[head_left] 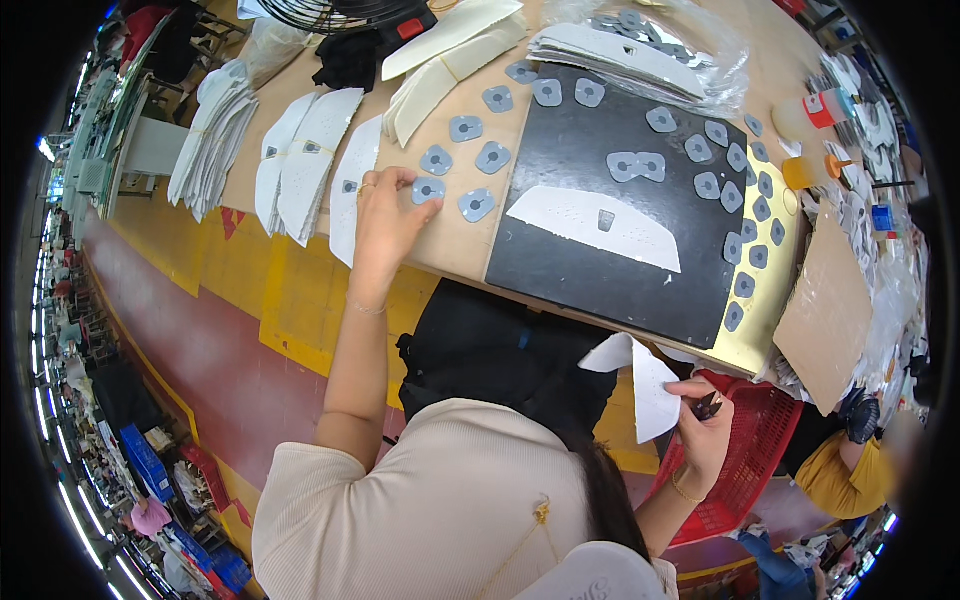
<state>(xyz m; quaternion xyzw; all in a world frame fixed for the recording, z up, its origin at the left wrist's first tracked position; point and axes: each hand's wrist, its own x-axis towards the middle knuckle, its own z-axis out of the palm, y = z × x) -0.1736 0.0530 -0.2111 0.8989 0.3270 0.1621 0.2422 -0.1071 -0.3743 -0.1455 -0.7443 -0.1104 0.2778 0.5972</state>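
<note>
My left hand (pixel 388 215) is at the table's near edge, thumb and fingers closed round the side of a small grey rounded patch (pixel 428 190) with a dark centre mark. Several like patches lie beside it, one being a grey patch (pixel 476 205). On the black mat (pixel 590 290) a white curved panel (pixel 570 225) lies flat, with a small grey mark near its middle. Low on the right, over the red basket, my right hand (pixel 706 430) grips a bent white sheet piece (pixel 652 395). A dark pointed tool (pixel 707 406) also sits in its fingers; its exact kind cannot be made out.
Bundled white panels (pixel 210 140) stand in stacks at the left, cream panels (pixel 450 75) behind. A yellow strip (pixel 775 265) edges the mat, with bottles (pixel 800 172) beyond. Below are a red basket (pixel 735 470) and another person's yellow sleeve (pixel 850 475). A black fan (pixel 330 12) stands far back.
</note>
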